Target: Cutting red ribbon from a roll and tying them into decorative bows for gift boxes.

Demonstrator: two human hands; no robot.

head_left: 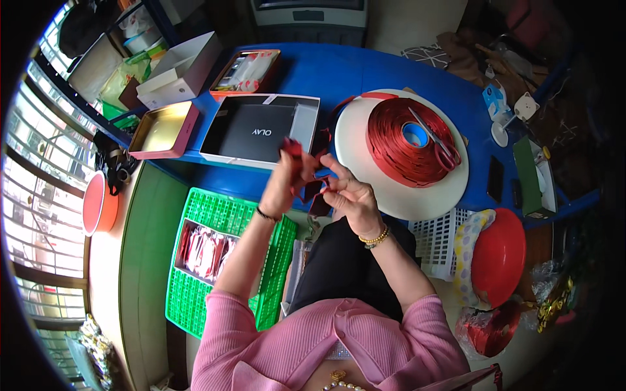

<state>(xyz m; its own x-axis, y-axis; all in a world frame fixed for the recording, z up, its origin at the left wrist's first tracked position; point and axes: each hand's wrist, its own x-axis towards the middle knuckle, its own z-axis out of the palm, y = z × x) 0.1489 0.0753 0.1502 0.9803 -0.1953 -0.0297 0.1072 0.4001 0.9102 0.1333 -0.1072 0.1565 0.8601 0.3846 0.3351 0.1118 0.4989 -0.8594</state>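
Observation:
My left hand [282, 184] is closed round dark red ribbon [293, 148], whose folded end sticks up above the fingers. My right hand [355, 199], close beside it, has thumb and forefinger together on a stretch of the same ribbon, its other fingers partly spread. A dark red piece hangs below between the hands. To the right, a big roll of red ribbon [385, 153] lies on a white round board [352, 140], with a strip trailing off the board's left side. Scissors [446, 153] with red handles rest on the roll, beside its blue core [415, 135].
Beyond my hands, a black and white box [254, 127] sits on the blue table [332, 65], near a pink tray [163, 130]. Below left, a green basket [195, 300] holds a box of red-and-white packets [205, 251]. At right are a white basket [433, 241] and red basin [501, 257].

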